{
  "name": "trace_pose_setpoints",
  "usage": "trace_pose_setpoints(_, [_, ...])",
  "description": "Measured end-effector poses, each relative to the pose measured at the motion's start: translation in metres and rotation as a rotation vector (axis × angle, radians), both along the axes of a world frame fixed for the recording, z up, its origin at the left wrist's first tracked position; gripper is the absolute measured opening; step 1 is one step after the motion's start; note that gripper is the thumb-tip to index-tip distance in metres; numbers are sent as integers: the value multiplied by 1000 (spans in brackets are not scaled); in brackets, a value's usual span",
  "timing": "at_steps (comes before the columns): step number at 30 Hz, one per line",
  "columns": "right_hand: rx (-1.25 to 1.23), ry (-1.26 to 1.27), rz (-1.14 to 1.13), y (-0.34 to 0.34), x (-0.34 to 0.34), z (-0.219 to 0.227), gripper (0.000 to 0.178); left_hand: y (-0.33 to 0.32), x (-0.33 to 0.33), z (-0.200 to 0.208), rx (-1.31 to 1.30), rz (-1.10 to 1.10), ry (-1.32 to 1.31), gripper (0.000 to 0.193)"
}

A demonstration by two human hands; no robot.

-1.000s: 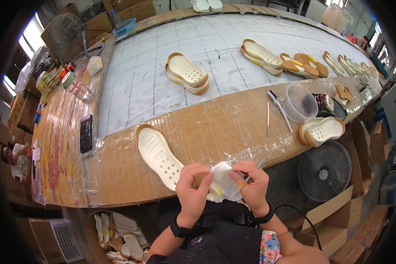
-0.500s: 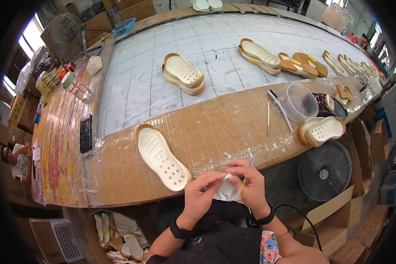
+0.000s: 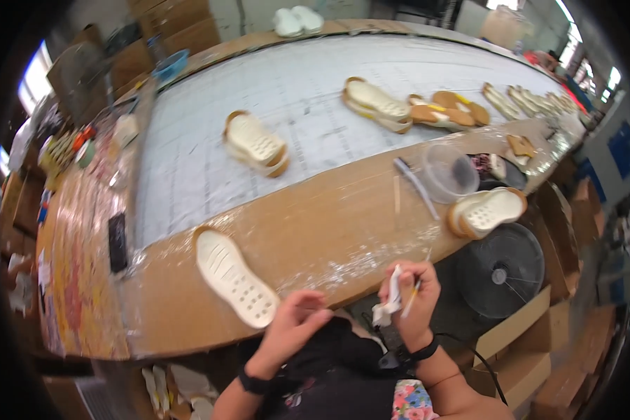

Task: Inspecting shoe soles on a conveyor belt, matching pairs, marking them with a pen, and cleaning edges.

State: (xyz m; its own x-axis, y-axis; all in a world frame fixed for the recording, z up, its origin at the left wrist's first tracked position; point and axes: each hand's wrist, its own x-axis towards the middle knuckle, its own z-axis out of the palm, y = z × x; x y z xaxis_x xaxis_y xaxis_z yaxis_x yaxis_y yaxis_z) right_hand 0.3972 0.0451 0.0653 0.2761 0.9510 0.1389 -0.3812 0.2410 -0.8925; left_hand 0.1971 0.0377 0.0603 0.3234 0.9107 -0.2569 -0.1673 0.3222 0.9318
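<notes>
My right hand (image 3: 418,297) is closed round a crumpled white cloth (image 3: 387,308) and a thin pale stick (image 3: 414,288), its kind blurred. It is over the gap just off the near table edge. My left hand (image 3: 297,325) is free, with thumb and slightly bent fingers apart. Beside its fingers lies a cream shoe sole (image 3: 234,278) with tan edging, its holed inner side facing up, at the near edge of the cardboard-covered table strip (image 3: 315,245).
More soles lie on the white tabletop, including a stacked pair (image 3: 255,143) and a farther pair (image 3: 376,105). At right are a clear plastic tub (image 3: 449,173), a white-handled brush (image 3: 416,187) and another sole pair (image 3: 488,212). A phone (image 3: 118,242) lies left. A round fan (image 3: 500,273) stands below the right edge.
My hands, together at the cloth before, have parted. The left has come away empty toward the near sole; the right has moved right with the cloth and stick. The whole view has shifted.
</notes>
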Motion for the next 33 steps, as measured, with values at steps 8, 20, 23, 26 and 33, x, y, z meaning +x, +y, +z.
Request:
trace_pose_setpoints(8, [118, -1154, -310, 129, 213, 35, 9, 11, -83, 3, 608, 267, 993, 30])
trace_pose_setpoints(20, [0, -1837, 327, 219, 227, 0, 7, 52, -75, 34, 893, -523, 1411, 47])
trace_pose_setpoints(23, [-31, -1843, 358, 219, 221, -9, 6, 63, -75, 39, 818, -702, 1510, 46])
trace_pose_setpoints(26, [109, -1832, 259, 221, 227, -1, 6, 62, -93, 35, 797, -748, 1596, 43])
trace_pose_setpoints(33, [145, -1583, 2, 173, 184, 31, 17, 35, -154, 46, 454, -366, 1243, 37])
